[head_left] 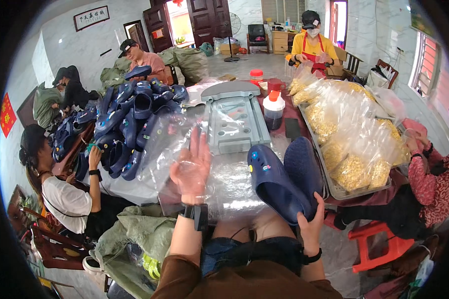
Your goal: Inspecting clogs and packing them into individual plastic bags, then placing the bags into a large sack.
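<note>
My right hand (312,225) grips a pair of navy blue clogs by the heel end, to the right of my lap. One clog (272,174) shows its top, with small colourful charms on it; the other clog (304,164) shows its patterned sole. My left hand (192,172) is palm up with fingers stretched out, among clear plastic bags (234,187) on the table. Thin film lies around its fingers; I cannot tell whether the hand is inside a bag. Just beyond it stands a grey plastic device (237,119) with a flat bed.
A heap of navy clogs (129,119) covers the table's left side. On the right, a metal tray (329,184) holds bags of yellow pieces (354,169). A red-capped bottle (273,110) stands behind the clogs. Several people work around; a red stool (379,244) is at right.
</note>
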`<state>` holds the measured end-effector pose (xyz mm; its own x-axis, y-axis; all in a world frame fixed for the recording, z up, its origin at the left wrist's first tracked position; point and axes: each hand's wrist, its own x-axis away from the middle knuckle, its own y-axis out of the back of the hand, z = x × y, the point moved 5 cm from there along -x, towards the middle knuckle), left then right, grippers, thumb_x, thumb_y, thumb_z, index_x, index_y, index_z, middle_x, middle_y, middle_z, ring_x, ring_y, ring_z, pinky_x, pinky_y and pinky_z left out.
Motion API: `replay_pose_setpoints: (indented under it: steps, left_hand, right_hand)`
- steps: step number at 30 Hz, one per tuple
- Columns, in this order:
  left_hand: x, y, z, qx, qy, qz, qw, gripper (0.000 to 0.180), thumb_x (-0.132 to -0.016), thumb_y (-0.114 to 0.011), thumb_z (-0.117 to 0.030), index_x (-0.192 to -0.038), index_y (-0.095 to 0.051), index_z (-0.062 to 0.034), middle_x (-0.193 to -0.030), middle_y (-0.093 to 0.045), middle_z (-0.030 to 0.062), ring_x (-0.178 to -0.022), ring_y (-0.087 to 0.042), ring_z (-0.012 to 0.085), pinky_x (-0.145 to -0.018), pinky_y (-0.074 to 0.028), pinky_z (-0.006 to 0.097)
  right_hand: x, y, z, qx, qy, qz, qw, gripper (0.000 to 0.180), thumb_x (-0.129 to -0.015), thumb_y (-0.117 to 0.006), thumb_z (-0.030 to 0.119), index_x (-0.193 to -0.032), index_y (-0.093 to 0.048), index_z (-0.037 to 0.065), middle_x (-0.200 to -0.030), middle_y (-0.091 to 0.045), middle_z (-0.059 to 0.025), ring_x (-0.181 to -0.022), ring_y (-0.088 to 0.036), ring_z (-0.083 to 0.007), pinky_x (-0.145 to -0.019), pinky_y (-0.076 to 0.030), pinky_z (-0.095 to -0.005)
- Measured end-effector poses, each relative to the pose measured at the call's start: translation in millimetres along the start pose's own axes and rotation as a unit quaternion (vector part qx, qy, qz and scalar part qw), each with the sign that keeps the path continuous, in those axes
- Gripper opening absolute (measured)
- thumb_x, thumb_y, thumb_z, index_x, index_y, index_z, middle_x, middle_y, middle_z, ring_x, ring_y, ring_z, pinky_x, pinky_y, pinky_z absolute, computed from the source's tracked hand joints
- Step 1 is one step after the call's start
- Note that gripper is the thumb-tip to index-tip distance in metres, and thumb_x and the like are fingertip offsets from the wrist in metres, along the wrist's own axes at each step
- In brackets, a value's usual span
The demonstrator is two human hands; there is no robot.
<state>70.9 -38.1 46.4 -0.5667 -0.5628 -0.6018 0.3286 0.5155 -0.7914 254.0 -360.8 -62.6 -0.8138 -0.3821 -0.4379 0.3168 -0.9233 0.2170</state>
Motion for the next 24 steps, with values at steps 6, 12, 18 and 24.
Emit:
replay_pose_setpoints:
  steps: [6, 12, 18, 24]
  left_hand:
    - [49.0, 147.0, -13.9, -0.097, 0.012, -0.16, 0.982, 0.04, -0.089, -0.064, -0.02, -0.123, -0.058, 0.0001, -0.154, -0.044, 0.0126, -0.144, -0.038, 0.0334, -0.118, -0.035, 0.046]
    - [98.4, 146.8, 51.6, -0.153, 0.054, -0.513, 0.843, 0.041, -0.105, -0.049, -0.031, -0.136, -0.053, -0.0059, -0.148, -0.048, 0.0142, -0.125, -0.051, 0.0297, -0.11, -0.041, 0.041]
    - [112.2, 186.8, 32.9, -0.204, 0.056, -0.501, 0.839, 0.041, -0.108, -0.044, -0.032, -0.132, -0.045, 0.0009, -0.124, -0.055, 0.0162, -0.116, -0.052, 0.0288, -0.1, -0.046, 0.041]
    - [113.6, 180.5, 45.0, -0.459, 0.109, -0.424, 0.773, 0.04, -0.098, -0.06, -0.043, -0.11, -0.06, -0.0052, -0.093, -0.063, 0.0053, -0.076, -0.056, 0.0137, -0.065, -0.043, 0.027]
  right_hand:
    - [0.9, -6.9, 9.6, -0.006, 0.01, 0.01, 1.0, 0.072, -0.071, -0.069, 0.008, -0.14, -0.048, 0.003, -0.136, -0.052, -0.0178, -0.129, -0.049, -0.0336, -0.111, -0.036, -0.0434]
    - [-1.0, 3.5, -9.6, -0.034, -0.021, -0.025, 0.999, 0.072, -0.073, -0.067, 0.009, -0.142, -0.047, 0.003, -0.142, -0.048, -0.0161, -0.132, -0.045, -0.0313, -0.114, -0.031, -0.0429]
    - [-4.6, 1.2, -25.9, -0.191, -0.077, -0.055, 0.977, 0.068, -0.078, -0.061, 0.011, -0.143, -0.046, 0.003, -0.143, -0.045, -0.0138, -0.133, -0.042, -0.028, -0.115, -0.029, -0.0396]
    - [-9.8, -6.4, -14.3, -0.329, -0.1, -0.079, 0.936, 0.067, -0.078, -0.058, 0.012, -0.143, -0.046, 0.001, -0.139, -0.049, -0.0146, -0.127, -0.049, -0.0263, -0.11, -0.036, -0.0374]
